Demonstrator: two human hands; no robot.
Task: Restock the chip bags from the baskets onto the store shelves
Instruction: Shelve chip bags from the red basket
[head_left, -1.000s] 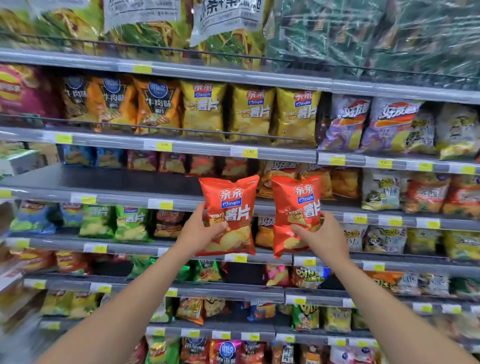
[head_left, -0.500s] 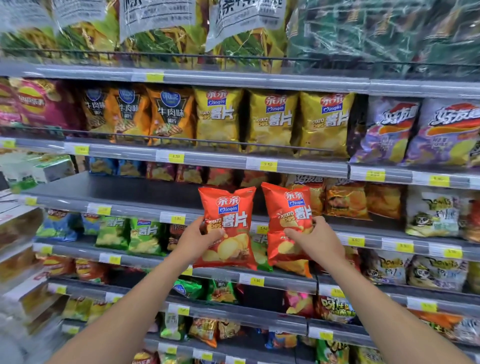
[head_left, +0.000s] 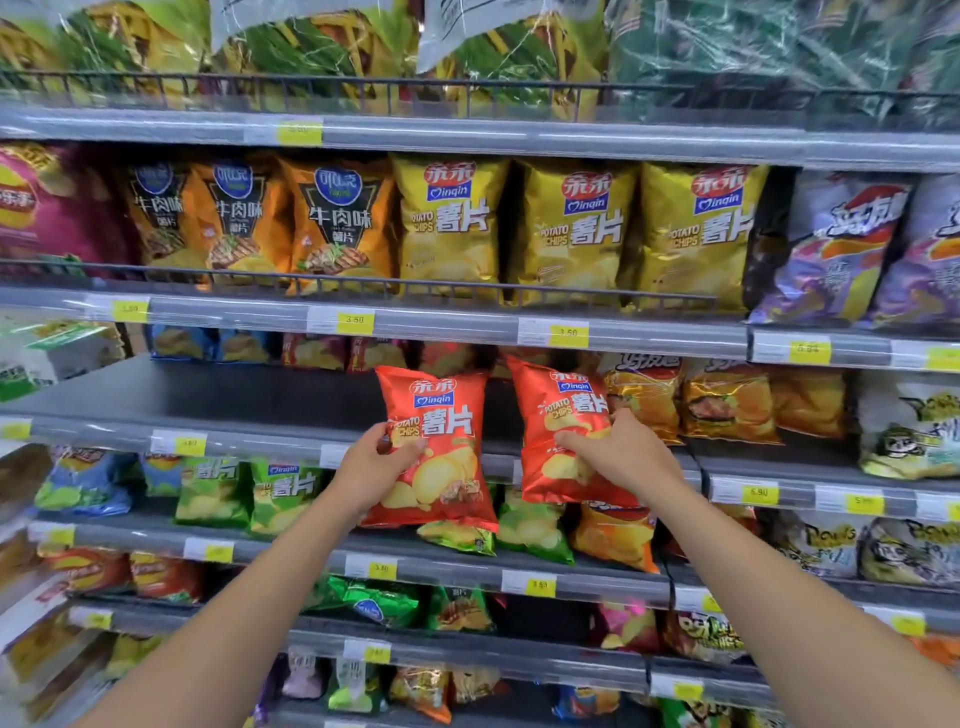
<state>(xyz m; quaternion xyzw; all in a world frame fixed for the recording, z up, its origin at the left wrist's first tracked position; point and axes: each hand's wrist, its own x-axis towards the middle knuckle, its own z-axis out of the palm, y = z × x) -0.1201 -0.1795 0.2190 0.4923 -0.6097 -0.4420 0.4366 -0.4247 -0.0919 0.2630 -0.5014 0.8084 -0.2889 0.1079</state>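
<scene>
My left hand (head_left: 371, 467) grips a red Qinqin potato chip bag (head_left: 441, 457) by its left edge, held upright in front of the third shelf (head_left: 208, 415). My right hand (head_left: 618, 457) grips a second red chip bag (head_left: 556, 415), tilted slightly left, just right of the first. Both bags hang at the front lip of that grey shelf, whose left and middle stretch is bare near the front, with small bags standing at the back. No basket is in view.
Yellow Qinqin bags (head_left: 571, 228) and orange beef-flavour bags (head_left: 337, 223) fill the shelf above, behind a wire rail. Gold-orange bags (head_left: 727, 405) stand right of my right hand. Green bags (head_left: 280, 493) sit one shelf below. Yellow price tags line every shelf edge.
The view has closed in on the shelves. Both hands have carried the red bags forward, up to the third shelf's front edge; the right bag now tilts left.
</scene>
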